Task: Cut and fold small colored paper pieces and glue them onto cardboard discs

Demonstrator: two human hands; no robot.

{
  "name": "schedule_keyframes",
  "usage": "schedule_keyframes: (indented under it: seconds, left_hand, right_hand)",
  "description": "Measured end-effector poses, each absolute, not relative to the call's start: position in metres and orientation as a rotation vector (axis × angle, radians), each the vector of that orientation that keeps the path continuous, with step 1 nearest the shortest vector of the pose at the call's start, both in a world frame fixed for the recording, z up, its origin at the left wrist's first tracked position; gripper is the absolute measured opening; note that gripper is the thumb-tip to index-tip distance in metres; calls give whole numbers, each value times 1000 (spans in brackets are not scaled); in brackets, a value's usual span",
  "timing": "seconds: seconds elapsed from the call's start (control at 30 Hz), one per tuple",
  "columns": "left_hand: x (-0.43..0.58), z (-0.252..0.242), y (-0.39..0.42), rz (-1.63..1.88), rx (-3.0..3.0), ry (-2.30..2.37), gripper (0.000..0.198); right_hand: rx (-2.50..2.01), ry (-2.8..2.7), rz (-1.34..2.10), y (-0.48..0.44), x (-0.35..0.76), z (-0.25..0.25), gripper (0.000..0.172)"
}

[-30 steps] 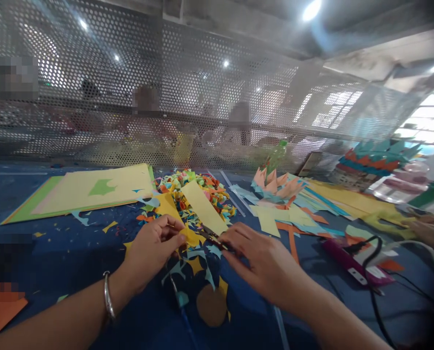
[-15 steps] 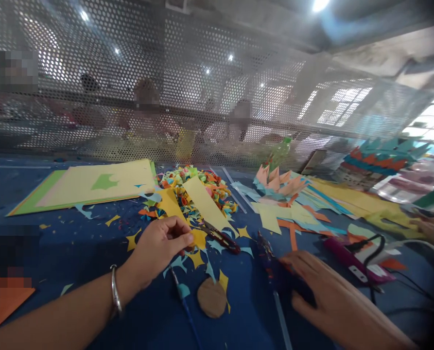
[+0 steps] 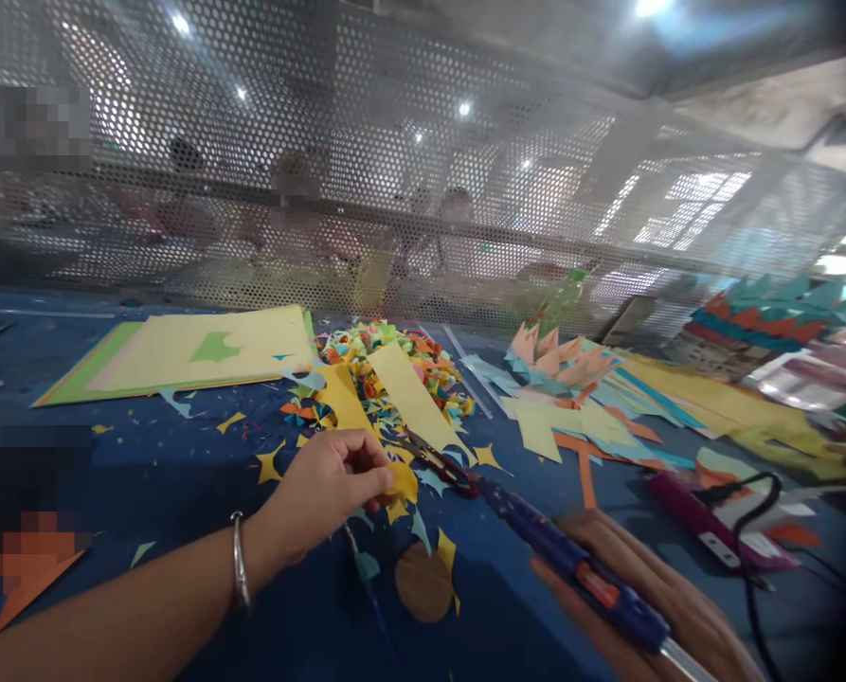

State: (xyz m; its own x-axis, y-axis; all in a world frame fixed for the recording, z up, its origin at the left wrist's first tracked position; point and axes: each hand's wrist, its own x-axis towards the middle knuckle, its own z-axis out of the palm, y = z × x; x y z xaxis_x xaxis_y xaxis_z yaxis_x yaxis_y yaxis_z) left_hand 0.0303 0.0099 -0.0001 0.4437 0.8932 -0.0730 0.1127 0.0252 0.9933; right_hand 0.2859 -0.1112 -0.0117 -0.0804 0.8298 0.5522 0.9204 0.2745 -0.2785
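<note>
A small yellow paper piece (image 3: 403, 481) is pinched between the thumb and fingers of my left hand (image 3: 337, 483), which wears a silver bangle (image 3: 239, 561). My right hand (image 3: 642, 578) holds a dark blue glue gun (image 3: 571, 559), its tip pointing up and left toward dark red-handled scissors (image 3: 441, 464). Two paper strips, one pale yellow (image 3: 408, 393) and one deeper yellow (image 3: 346, 398), lie on a heap of coloured paper bits (image 3: 437, 365). A round brown disc (image 3: 423, 583) sits on the blue table below my left hand.
Stacked coloured sheets (image 3: 209, 350) lie at the left. Folded peach paper points (image 3: 557, 355) and cut strips are at the right. A purple power strip (image 3: 713, 521) with cables is at far right, near another person's hand. Perforated metal sheeting (image 3: 394, 142) stands behind.
My right hand has lifted the glue gun off the table area and turned it, its tip now nearer the scissors and my left hand. The yellow piece shows more fully in my left fingers.
</note>
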Motion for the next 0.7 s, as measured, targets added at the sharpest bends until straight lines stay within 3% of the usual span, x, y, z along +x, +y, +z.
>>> schedule_keyframes:
  seconds: [0.13, 0.33, 0.7]
  left_hand:
    - [30, -2, 10, 762, 1456, 958, 8]
    - [29, -2, 8, 747, 1521, 966, 8]
    - [29, 0, 4, 725, 1641, 963, 7]
  right_hand:
    - [-1424, -2111, 31, -104, 261, 4, 12]
    - [-1297, -2227, 27, -98, 263, -3, 20]
    - [-1373, -2296, 116, -97, 253, 7, 20]
